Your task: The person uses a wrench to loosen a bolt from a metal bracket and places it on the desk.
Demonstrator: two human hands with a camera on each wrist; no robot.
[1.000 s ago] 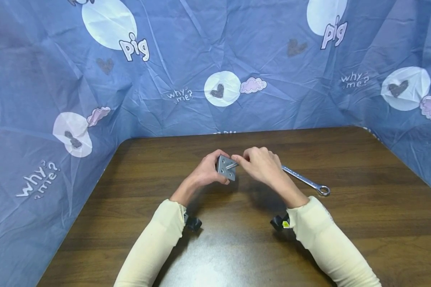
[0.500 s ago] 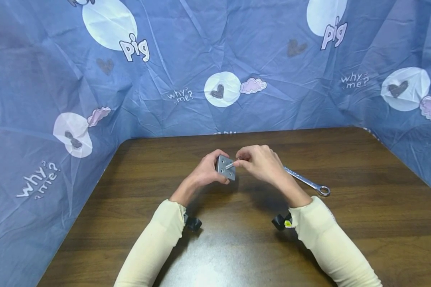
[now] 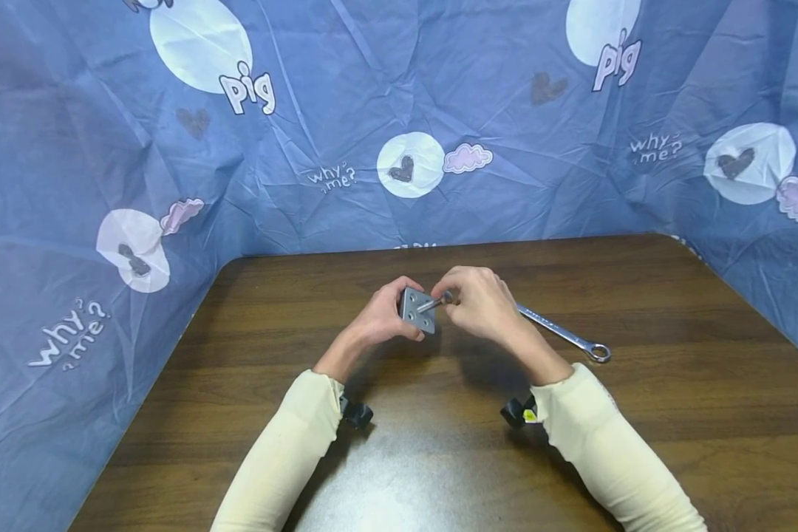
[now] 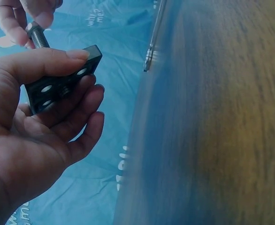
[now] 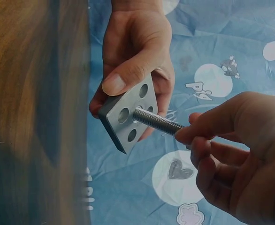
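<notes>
My left hand (image 3: 380,318) holds a square grey metal plate (image 3: 410,309) by its edges, thumb on one side and fingers on the other. Several round holes show in the plate's face (image 5: 114,123). A threaded bolt (image 5: 158,123) stands out from the plate's middle hole. At the bolt's outer end, my right hand (image 3: 484,301) pinches it near the head between thumb and forefinger. The bolt head (image 3: 447,297) shows between those fingers in the head view. In the left wrist view the bolt (image 4: 38,36) rises behind my left thumb.
A combination wrench (image 3: 561,332) lies on the brown wooden table (image 3: 292,318) right of my right hand, its far end hidden behind that hand. A blue printed cloth (image 3: 332,111) hangs behind the table and along its sides.
My right fingers shift around the bolt's end, turning over it; the head, covered half a second ago, is now visible. My left hand and the plate stay nearly still.
</notes>
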